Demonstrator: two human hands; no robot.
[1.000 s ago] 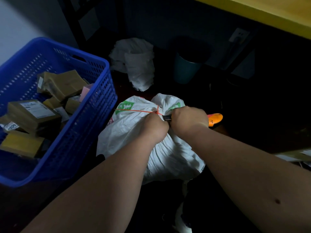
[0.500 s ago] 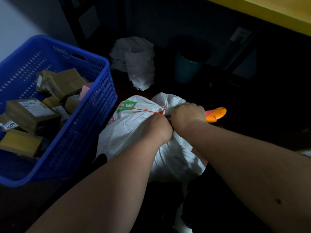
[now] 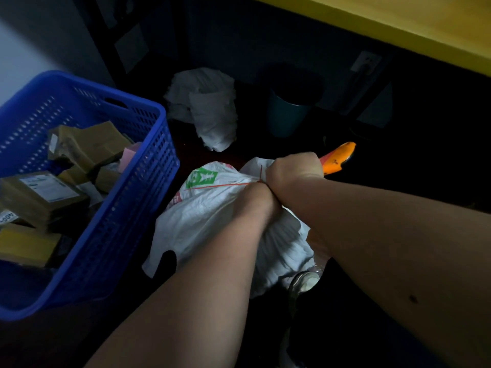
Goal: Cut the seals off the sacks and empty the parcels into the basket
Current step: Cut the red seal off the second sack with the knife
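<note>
A white woven sack [image 3: 210, 219] with a green print lies on the dark floor in the middle. A thin red seal [image 3: 220, 185] runs across its gathered neck. My left hand [image 3: 256, 200] grips the bunched neck of the sack. My right hand [image 3: 293, 167] holds an orange-handled cutter [image 3: 338, 156] right at the seal; its blade is hidden behind my fingers. A blue plastic basket [image 3: 127, 216] stands at the left, holding several brown parcels [image 3: 42, 195].
A crumpled empty white sack [image 3: 210, 112] lies behind the one I hold. A dark teal bin [image 3: 288, 115] stands at the back. A yellow tabletop edge [image 3: 398, 27] overhangs top right. A shoe [image 3: 303, 284] shows below the sack.
My right hand has moved up and to the right with the cutter, tilting its orange handle upward. The red seal's end now points upward at the neck. My left hand keeps its grip.
</note>
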